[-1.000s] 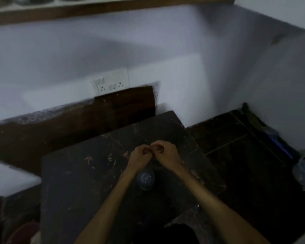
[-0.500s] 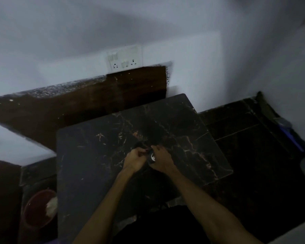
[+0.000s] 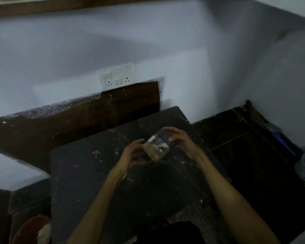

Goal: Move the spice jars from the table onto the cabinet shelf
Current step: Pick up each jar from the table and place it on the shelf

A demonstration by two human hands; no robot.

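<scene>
You have lifted the jar (image 3: 156, 147) off the desk (image 3: 81, 173) since the earlier frame; it now sits tilted in the air between your hands. Left hand (image 3: 134, 152) cups its clear body; right hand (image 3: 180, 140) holds a grip on the dark lid end.
</scene>
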